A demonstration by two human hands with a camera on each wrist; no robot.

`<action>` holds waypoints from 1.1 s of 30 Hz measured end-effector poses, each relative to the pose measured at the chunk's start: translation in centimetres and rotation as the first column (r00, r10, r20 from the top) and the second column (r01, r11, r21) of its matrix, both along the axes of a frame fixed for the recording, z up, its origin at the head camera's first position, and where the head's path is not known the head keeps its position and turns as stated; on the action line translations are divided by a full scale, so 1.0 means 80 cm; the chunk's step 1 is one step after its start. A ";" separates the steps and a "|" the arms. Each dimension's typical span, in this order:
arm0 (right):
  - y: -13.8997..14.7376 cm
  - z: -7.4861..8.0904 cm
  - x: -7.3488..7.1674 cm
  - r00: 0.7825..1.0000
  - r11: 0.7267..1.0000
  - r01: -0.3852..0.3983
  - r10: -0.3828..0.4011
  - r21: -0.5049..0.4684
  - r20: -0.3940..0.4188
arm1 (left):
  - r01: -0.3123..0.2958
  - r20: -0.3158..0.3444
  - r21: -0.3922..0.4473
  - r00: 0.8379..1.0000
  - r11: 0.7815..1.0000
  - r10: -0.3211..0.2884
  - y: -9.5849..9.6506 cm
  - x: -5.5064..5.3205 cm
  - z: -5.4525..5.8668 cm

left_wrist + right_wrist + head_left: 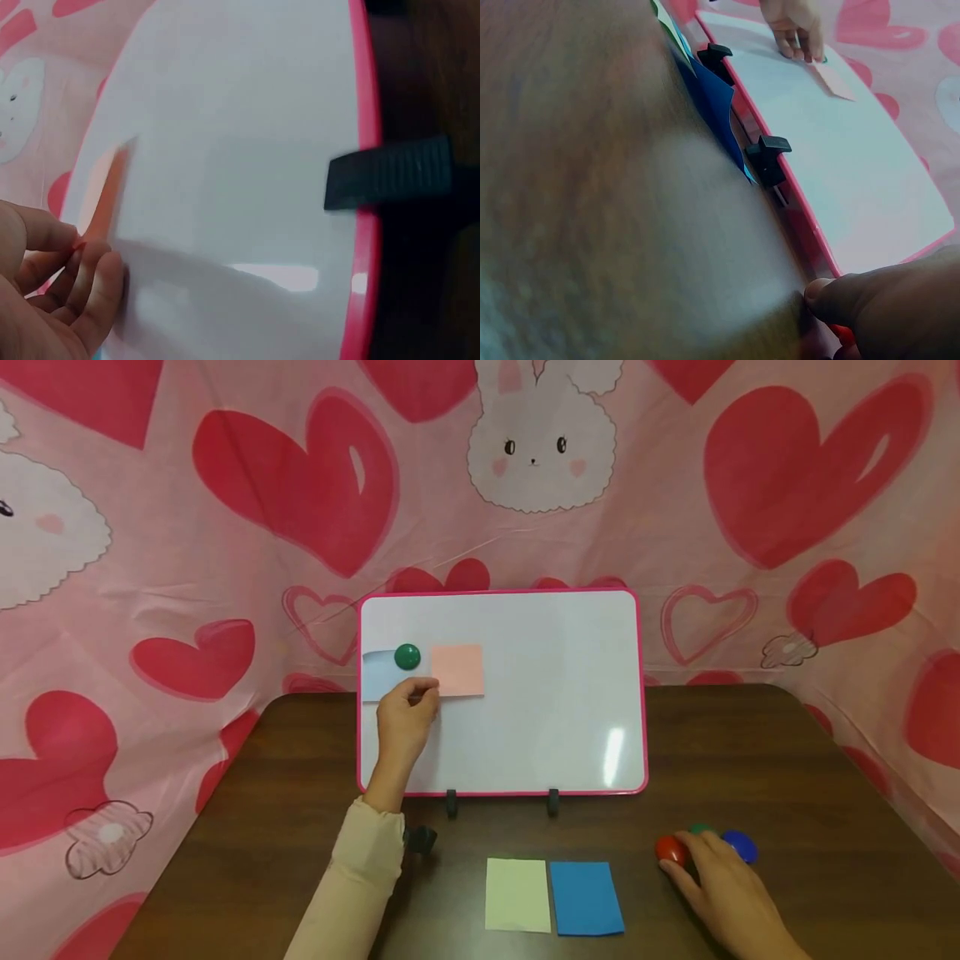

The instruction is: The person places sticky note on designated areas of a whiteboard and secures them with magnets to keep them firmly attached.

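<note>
My left hand pinches the lower left corner of a pink sticky note, holding it against the upper left part of a whiteboard. In the left wrist view the note bends away from the board near the fingertips. Beside it a light blue note hangs under a round green magnet. Down on the table, my right hand grips a round red magnet between thumb and fingers. A blue magnet and a partly hidden green magnet lie just beyond its fingers.
A pale yellow-green note and a dark blue note lie on the table in front of the board. Black clips hold the board's bottom edge. Another black object sits beside the left sleeve. A pink heart-print cloth hangs behind.
</note>
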State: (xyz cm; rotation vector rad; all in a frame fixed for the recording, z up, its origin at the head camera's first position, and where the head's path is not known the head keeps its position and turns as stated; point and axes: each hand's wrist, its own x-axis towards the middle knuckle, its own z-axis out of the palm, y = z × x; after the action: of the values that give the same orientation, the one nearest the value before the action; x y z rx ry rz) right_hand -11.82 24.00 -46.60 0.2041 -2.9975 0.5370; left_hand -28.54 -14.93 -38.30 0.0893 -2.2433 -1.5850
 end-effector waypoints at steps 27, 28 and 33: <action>-0.063 0.033 -0.041 0.824 0.975 -0.220 0.179 -0.014 -0.538 | -0.022 0.022 -0.233 0.999 0.972 0.028 0.001 0.001 -0.002; -0.069 0.036 -0.048 0.799 0.969 -0.245 0.199 -0.005 -0.567 | -0.023 0.024 -0.234 0.999 0.972 0.029 0.002 0.001 -0.002; -0.100 0.053 -0.088 0.661 0.938 -0.343 0.276 0.046 -0.697 | -0.020 0.034 -0.238 0.999 0.971 0.029 0.008 0.000 0.000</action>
State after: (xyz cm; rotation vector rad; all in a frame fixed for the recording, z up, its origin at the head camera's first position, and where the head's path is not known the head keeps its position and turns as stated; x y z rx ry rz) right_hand -18.90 16.02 -42.35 0.7437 -2.1872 0.4762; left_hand -28.54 -14.28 -38.31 0.0804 -2.4324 -1.3003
